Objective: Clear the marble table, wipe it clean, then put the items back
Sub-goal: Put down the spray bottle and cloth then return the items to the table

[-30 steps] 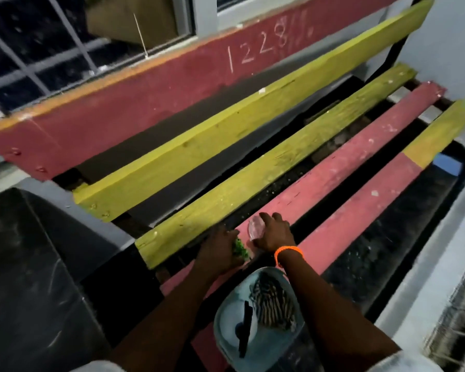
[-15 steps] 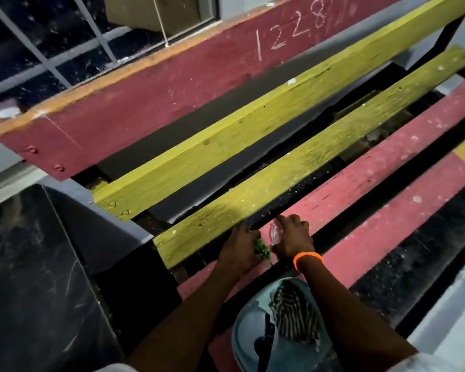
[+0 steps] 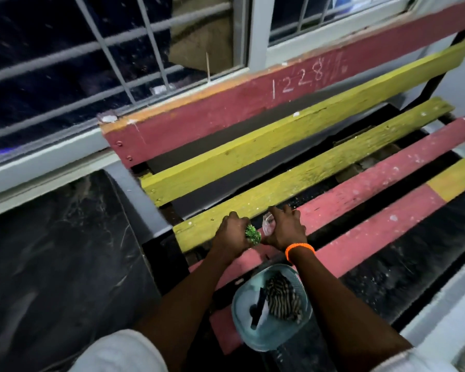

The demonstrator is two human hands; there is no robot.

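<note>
Both my hands rest on the seat slats of a red and yellow wooden bench (image 3: pixel 333 170). My left hand (image 3: pixel 231 236) is closed around a small green leafy thing (image 3: pixel 252 234). Beside it, my right hand (image 3: pixel 286 229), with an orange band at the wrist, grips a small clear glass (image 3: pixel 268 224) standing on a red slat. A pale blue plate (image 3: pixel 244 322) sits on the nearest slat under my right forearm, holding a striped cloth (image 3: pixel 283 298) and a dark utensil (image 3: pixel 258 310). The black marble table (image 3: pixel 57 259) lies at the left.
A barred window (image 3: pixel 91 63) with a white sill runs behind the bench. The bench's back slat bears the chalk number 1228 (image 3: pixel 298 79). Wide gaps separate the seat slats. A pale wall and ledge (image 3: pixel 446 312) close the right side.
The view has swung up and to the right, showing more window. Both hands stay on the same two things at the same spot on the bench slats.
</note>
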